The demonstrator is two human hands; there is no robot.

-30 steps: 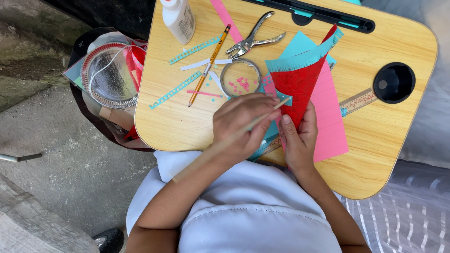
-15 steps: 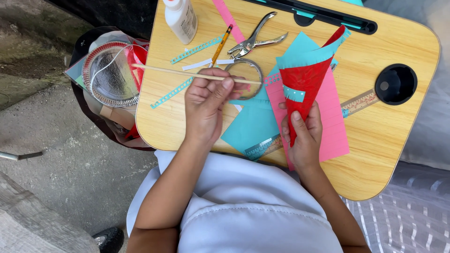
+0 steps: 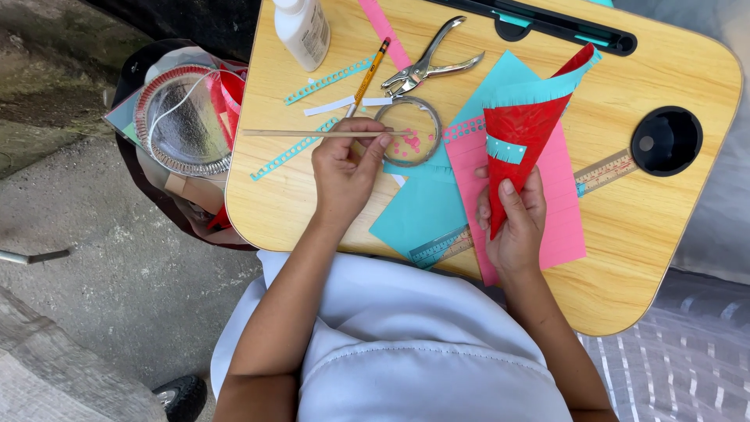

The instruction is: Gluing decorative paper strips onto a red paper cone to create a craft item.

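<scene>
Wooden and thin, a long stick [image 3: 316, 134] runs out sideways from the left hand [image 3: 344, 173], whose fingers are pinched narrow around its near end. Beyond the far tip of the stick sits a foil pie tin [image 3: 181, 121], off the edge of the lap desk [image 3: 672, 227]. Above those fingers lie a pencil [image 3: 369, 74] and a metal hole punch [image 3: 428, 66]; just beside them rests a clear ring [image 3: 408, 131] over teal paper [image 3: 426, 207]. Farther right, the right hand [image 3: 512, 223] is wrapped around the pointed end of a red paper cone [image 3: 527, 137], thumb pressed on its front, above pink paper [image 3: 558, 203] and a ruler [image 3: 601, 170].
</scene>
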